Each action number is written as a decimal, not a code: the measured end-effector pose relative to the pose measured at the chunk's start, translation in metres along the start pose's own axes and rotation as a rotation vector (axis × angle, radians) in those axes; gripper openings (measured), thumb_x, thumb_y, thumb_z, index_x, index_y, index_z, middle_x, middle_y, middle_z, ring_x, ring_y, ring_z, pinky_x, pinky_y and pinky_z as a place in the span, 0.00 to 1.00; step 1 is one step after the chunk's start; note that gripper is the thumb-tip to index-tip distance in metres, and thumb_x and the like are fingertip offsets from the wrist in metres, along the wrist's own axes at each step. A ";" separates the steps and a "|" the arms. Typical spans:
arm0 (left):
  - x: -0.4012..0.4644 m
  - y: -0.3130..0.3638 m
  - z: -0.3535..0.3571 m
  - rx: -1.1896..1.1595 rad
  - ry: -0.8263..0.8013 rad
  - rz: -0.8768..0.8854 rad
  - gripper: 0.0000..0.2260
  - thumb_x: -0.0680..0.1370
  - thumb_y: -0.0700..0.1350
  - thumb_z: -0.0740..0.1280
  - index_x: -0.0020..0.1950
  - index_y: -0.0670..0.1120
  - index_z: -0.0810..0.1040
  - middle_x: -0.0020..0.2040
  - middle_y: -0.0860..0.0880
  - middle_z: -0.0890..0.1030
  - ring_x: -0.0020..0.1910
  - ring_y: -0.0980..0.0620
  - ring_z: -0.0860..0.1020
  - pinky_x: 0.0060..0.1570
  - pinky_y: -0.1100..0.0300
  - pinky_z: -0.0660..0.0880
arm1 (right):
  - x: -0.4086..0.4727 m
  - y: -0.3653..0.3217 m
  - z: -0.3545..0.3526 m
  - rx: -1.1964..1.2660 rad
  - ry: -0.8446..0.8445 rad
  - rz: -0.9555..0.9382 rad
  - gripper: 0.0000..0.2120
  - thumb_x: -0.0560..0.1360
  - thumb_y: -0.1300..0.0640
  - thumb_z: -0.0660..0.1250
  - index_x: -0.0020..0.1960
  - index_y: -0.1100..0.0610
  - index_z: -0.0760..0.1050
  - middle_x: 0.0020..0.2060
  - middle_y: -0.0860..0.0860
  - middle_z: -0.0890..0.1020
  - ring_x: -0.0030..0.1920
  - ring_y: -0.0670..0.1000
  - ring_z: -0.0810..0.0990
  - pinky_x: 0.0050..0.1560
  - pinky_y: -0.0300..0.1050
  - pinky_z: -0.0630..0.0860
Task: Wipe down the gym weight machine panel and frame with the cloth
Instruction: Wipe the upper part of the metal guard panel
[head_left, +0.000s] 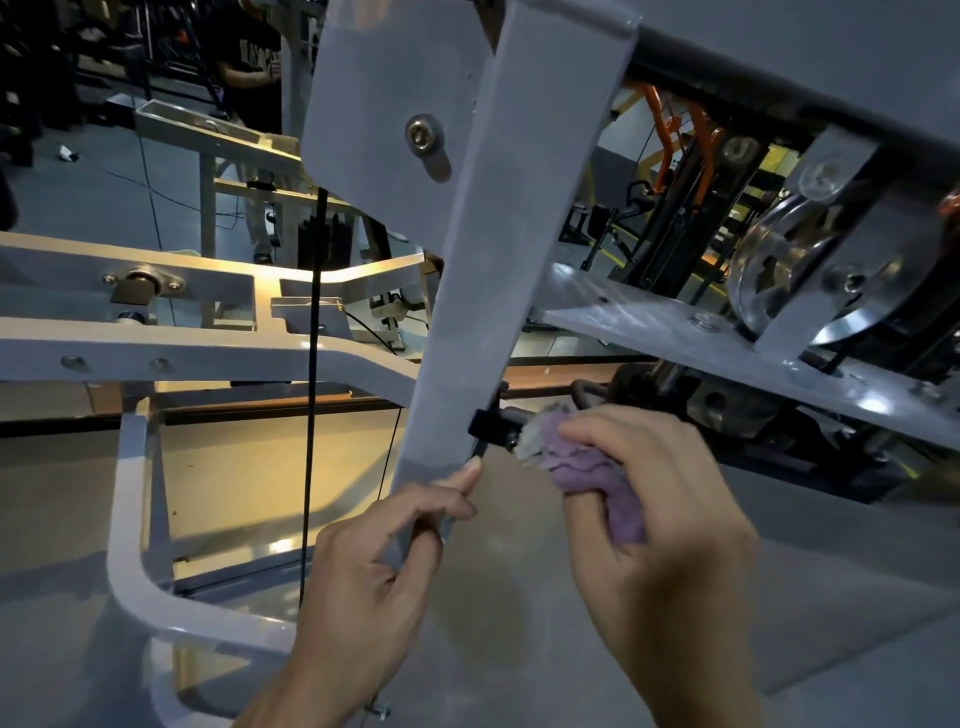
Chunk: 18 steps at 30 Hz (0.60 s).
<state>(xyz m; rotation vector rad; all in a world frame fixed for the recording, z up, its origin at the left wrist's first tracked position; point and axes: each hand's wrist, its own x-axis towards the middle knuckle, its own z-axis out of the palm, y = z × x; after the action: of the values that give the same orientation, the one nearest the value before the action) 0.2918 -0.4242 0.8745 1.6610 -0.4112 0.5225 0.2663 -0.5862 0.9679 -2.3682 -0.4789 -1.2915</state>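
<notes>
The right hand grips the purple cloth and presses it on a dark bolt beside the grey panel. The left hand pinches the panel's edge. Hold tight and rub slowly all around.

We see the grey gym floor in the upper left of the frame; a thin black cable and a small white scrap lie on it.
</notes>
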 end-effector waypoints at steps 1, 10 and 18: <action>0.000 0.000 0.000 0.015 0.010 -0.004 0.16 0.74 0.32 0.63 0.46 0.52 0.83 0.58 0.63 0.84 0.60 0.62 0.81 0.53 0.72 0.75 | 0.000 -0.002 0.005 0.023 -0.033 -0.022 0.15 0.70 0.72 0.70 0.51 0.58 0.84 0.51 0.48 0.83 0.52 0.51 0.81 0.55 0.43 0.77; -0.002 0.000 -0.001 0.053 -0.005 -0.059 0.16 0.74 0.35 0.63 0.47 0.56 0.83 0.53 0.62 0.85 0.53 0.65 0.82 0.48 0.72 0.75 | 0.013 -0.005 0.008 0.066 -0.218 -0.035 0.14 0.69 0.68 0.70 0.49 0.52 0.83 0.48 0.43 0.81 0.51 0.48 0.77 0.50 0.46 0.76; -0.004 0.006 -0.004 0.062 -0.024 -0.068 0.19 0.78 0.31 0.65 0.47 0.57 0.82 0.56 0.65 0.84 0.57 0.60 0.83 0.50 0.69 0.77 | 0.013 -0.004 0.006 0.120 -0.193 0.017 0.14 0.70 0.68 0.68 0.50 0.51 0.82 0.47 0.41 0.82 0.51 0.44 0.78 0.51 0.40 0.75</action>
<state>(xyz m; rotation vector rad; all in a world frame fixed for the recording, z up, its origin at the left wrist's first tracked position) 0.2850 -0.4210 0.8783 1.7365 -0.3579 0.4696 0.2755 -0.5786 0.9763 -2.4010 -0.5750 -1.0016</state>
